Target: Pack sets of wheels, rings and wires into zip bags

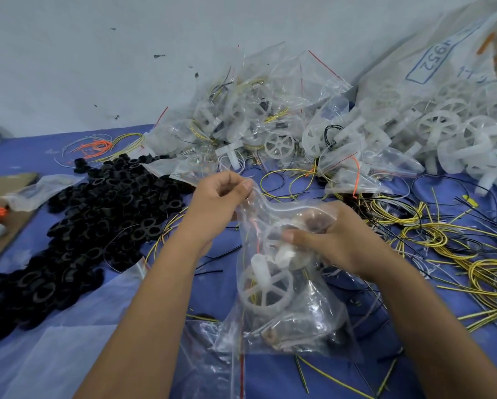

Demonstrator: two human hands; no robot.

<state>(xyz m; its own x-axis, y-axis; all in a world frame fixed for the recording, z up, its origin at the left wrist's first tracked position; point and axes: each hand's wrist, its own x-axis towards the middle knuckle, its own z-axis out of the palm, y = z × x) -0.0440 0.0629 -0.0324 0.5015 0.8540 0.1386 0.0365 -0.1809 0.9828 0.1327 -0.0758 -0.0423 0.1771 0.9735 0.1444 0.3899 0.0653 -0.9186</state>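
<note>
left hand (223,194) pinches the zip bag (282,295) mouth; right hand (328,240) grips its upper side above the surface (132,283). white wheel (266,286) inside (rings unclear). filling step, probably; next calls for sealing.

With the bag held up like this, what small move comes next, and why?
Probably withdraw the right hand from the zip bag and let the left hand, pinching the rim, start pressing the seal shut. A white wheel and wires already lie inside, and the mouth gapes open.
</note>
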